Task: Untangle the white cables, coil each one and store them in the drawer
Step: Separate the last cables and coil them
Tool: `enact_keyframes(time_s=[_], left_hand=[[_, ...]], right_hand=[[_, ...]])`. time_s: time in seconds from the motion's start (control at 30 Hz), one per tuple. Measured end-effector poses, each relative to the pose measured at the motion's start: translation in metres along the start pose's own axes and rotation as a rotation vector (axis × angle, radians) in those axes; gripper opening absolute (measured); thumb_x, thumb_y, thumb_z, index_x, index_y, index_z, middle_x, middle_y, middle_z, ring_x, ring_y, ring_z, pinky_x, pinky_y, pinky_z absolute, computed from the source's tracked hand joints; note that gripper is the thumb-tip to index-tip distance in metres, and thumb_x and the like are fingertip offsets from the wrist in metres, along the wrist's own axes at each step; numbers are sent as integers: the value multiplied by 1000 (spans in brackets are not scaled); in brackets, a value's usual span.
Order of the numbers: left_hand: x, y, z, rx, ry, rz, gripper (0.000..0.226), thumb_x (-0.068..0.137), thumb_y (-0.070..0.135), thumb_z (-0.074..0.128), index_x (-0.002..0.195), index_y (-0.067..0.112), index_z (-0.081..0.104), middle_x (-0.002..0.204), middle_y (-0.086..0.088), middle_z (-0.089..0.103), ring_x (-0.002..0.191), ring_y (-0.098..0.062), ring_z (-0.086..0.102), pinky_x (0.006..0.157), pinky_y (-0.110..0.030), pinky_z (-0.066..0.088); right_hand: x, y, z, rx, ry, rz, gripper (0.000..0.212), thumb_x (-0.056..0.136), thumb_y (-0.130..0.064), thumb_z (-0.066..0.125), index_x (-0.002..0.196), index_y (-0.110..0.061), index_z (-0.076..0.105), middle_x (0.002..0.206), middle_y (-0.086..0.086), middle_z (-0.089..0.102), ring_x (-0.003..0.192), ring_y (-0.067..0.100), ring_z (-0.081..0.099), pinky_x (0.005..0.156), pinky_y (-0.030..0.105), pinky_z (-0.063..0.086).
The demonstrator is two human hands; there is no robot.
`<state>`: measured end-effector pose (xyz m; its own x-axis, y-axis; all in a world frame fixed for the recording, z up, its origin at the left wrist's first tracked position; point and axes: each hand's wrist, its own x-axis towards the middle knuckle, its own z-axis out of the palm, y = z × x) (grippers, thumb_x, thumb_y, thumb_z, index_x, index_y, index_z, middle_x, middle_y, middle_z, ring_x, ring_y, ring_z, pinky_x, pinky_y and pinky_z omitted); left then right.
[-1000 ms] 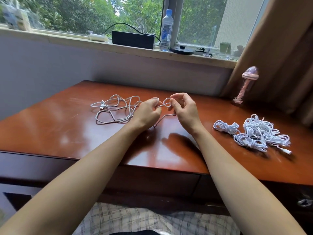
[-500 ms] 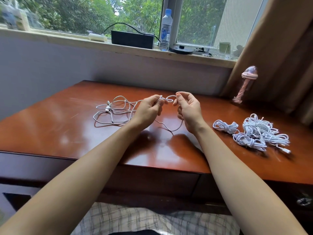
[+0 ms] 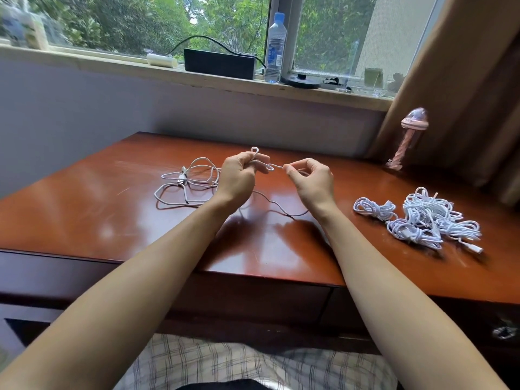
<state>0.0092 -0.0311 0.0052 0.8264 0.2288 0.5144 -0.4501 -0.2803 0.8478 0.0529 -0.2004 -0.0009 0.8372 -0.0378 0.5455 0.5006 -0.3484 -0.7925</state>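
Above the glossy reddish-brown wooden desk (image 3: 84, 215), the left hand (image 3: 239, 175) and right hand (image 3: 312, 181) are pinching one thin white cable (image 3: 274, 166) between them. Its slack is trailing leftward in loose loops, while a pile of bundled white cables (image 3: 422, 220) is lying well apart to the right.

We extend both forearms forward, bare to the elbow, wrists raised. Our left hand (image 3: 238, 175) is curled into a loose fist, thumb and fingers pinched together. Our right hand (image 3: 312, 180) is level with it and apart from it, thumb and forefinger pinched, remaining fingers curled.
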Motion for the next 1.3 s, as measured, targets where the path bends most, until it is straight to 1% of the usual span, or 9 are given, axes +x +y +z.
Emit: enact_keyframes(time_s=[0.1, 0.27, 0.33, 0.43, 0.63, 0.83, 0.9, 1.07, 1.3], left_hand=[[0, 4, 0, -105, -19, -29, 27, 97, -5, 50, 97, 9, 73, 78, 2, 69, 78, 0, 64, 77, -12, 46], [0, 4, -4, -165, 1, 41, 22, 93, 3, 47, 89, 9, 68, 75, 0, 58, 65, -4, 50, 66, -19, 43], [-3, 4, -2, -15, 12, 155, 21, 91, 2, 50, 88, 10, 70, 80, 5, 60, 69, 6, 55, 70, -19, 44], [-3, 0, 2, 172, 21, 310, 27, 92, -13, 48, 92, -2, 72, 98, -4, 57, 83, 14, 60, 79, -7, 43], [2, -9, -2, 244, 25, 302, 44, 82, -2, 36, 106, -5, 73, 106, -5, 57, 96, -18, 62, 93, -24, 52], [1, -9, -4, 211, 0, 336, 46, 70, -16, 34, 95, -7, 72, 103, -6, 58, 95, -21, 72, 73, -19, 58], [1, -10, -4, 217, -18, 322, 46, 71, -20, 35, 94, -7, 73, 103, -6, 61, 90, -17, 71, 76, -13, 53], [-2, -5, -5, 191, -3, 229, 37, 75, -5, 40, 81, 13, 72, 77, 1, 67, 65, -9, 64, 66, -25, 50], [-6, 0, -6, 222, 2, 219, 31, 67, 5, 40, 70, 24, 64, 59, 8, 63, 65, -26, 62, 61, -35, 51]], right_hand=[[-1, 3, 0, -94, -23, -7, 13, 85, -37, 80, 80, -26, 75, 75, -10, 73, 72, 1, 65, 75, 26, 54], [-4, 1, -1, -279, -8, 14, 22, 85, -56, 72, 86, -35, 77, 84, -10, 75, 86, 8, 69, 78, 31, 54], [-5, -1, -2, -350, 13, -8, 23, 87, -56, 70, 92, -34, 77, 91, -9, 75, 91, 11, 69, 80, 33, 54], [-5, -2, -4, -362, 27, -42, 24, 88, -54, 69, 93, -32, 77, 92, -9, 74, 91, 12, 68, 80, 35, 54], [-8, -5, -2, -362, -32, -36, 26, 85, -57, 71, 86, -32, 77, 86, -11, 75, 87, 9, 70, 80, 32, 55], [-9, -4, -1, -376, -117, -50, 23, 84, -53, 74, 87, -30, 78, 78, -15, 72, 82, 4, 69, 75, 26, 52], [-8, -3, -1, -321, -122, -93, 18, 86, -45, 75, 88, -27, 79, 83, -11, 74, 77, 1, 66, 74, 26, 51], [-7, -4, -2, -239, -116, -222, 7, 93, -20, 71, 99, -17, 72, 91, -3, 71, 75, 5, 60, 72, 12, 44], [-3, 0, -3, -322, -58, -258, 3, 93, -22, 71, 94, -20, 72, 95, 1, 71, 89, 17, 66, 77, 29, 47]])
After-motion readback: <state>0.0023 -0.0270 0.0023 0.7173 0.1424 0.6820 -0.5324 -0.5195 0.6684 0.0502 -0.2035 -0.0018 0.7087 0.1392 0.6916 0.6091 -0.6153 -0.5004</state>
